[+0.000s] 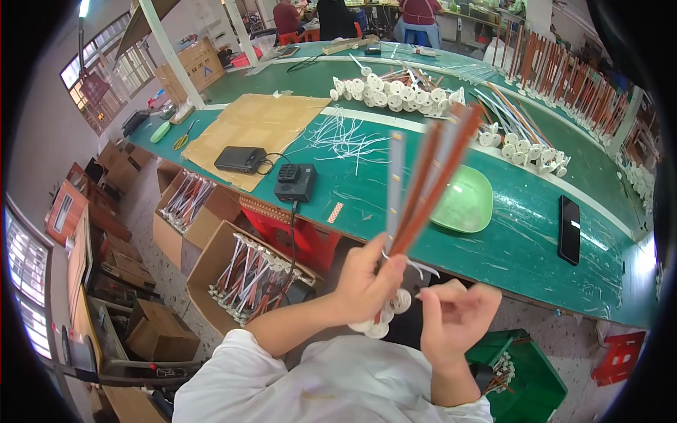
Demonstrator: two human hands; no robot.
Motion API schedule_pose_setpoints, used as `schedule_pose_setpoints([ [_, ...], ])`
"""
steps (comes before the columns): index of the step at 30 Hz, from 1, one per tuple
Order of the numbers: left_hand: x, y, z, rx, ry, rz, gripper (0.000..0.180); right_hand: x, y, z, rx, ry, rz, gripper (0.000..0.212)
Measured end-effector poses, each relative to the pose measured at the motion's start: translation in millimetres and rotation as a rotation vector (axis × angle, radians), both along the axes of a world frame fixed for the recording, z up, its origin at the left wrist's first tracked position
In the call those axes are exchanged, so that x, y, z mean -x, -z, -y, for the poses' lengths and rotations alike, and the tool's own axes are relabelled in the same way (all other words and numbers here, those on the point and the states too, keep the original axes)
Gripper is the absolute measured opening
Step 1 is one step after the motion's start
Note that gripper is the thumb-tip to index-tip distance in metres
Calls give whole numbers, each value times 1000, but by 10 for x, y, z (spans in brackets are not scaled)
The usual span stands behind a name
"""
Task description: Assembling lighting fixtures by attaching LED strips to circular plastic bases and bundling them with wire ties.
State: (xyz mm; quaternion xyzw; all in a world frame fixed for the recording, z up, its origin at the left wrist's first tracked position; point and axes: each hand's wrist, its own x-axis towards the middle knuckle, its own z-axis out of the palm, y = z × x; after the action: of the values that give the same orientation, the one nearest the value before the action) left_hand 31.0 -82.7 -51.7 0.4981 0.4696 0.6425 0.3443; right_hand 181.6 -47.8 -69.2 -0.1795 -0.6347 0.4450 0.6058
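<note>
My left hand (370, 278) is closed around a bundle of thin brown and white strips (430, 183), held upright and tilted to the right. The upper ends of the strips are blurred. White round discs (381, 324) at the bundle's lower end show below this hand. A thin white tie (423, 268) runs round the strips at the fingers, with a loose end sticking out to the right. Just right of the bundle, my right hand (458, 317) is closed with thumb and fingers curled. Whether it pinches the tie's end is too small to tell.
The green table (338, 247) carries loose white ties (345, 141), cardboard (261, 127), a black box (295, 182), a green bowl (465, 201) and a phone (568, 229). More disc-ended strips (402, 95) lie behind. A filled carton (211, 282) and green crate (543, 381) stand below.
</note>
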Motion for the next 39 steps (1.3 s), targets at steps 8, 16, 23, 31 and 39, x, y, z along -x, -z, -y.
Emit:
schedule_pose_setpoints([
  [8, 132, 53, 33, 72, 144, -49, 26, -62, -200, -148, -285, 154, 275, 23],
  [16, 272, -52, 176, 177, 651, -17, 35, -217, -170, -303, -183, -195, 385, 8],
  [23, 179, -25, 234, 366, 645, 418, 30, -47, -193, -318, -633, 144, 420, 22],
  [31, 123, -147, 237, 423, 558, 124, 28, -210, -309, -243, -887, 53, 652, 24],
  [39, 59, -139, 187, 377, 448, -123, 28, -119, 6, -208, -590, 18, 389, 7],
])
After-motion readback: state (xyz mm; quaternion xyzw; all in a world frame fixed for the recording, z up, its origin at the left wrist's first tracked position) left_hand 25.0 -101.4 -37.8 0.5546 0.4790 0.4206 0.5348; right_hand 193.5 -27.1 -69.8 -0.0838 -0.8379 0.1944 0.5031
